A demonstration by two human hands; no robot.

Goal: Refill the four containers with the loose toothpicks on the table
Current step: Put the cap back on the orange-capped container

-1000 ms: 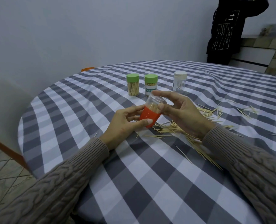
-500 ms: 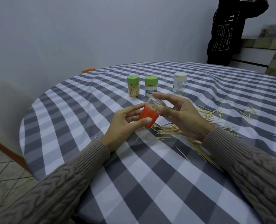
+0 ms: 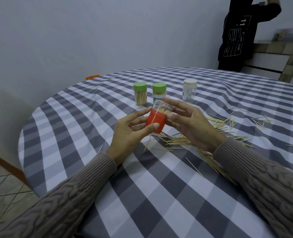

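Above the table I hold an orange container (image 3: 155,122) with a clear cap (image 3: 162,107), tilted, with toothpick tips showing inside. My left hand (image 3: 131,134) grips the orange base. My right hand (image 3: 190,124) holds the clear cap between thumb and fingers. Two green-lidded containers (image 3: 140,94) (image 3: 159,92) full of toothpicks stand behind. A white-lidded clear container (image 3: 189,92) stands to their right, holding only a few toothpicks. Loose toothpicks (image 3: 180,141) lie scattered under and right of my right hand.
The round table (image 3: 108,169) has a grey and white checked cloth. More toothpicks (image 3: 260,120) lie farther right. A person in black (image 3: 236,36) stands at the back right by a tiled counter. A chair (image 3: 3,121) stands at the left.
Both hands and the orange container have stayed about in place; the container sits slightly lower and closer over the cloth. My left index finger has stretched out toward the cap.
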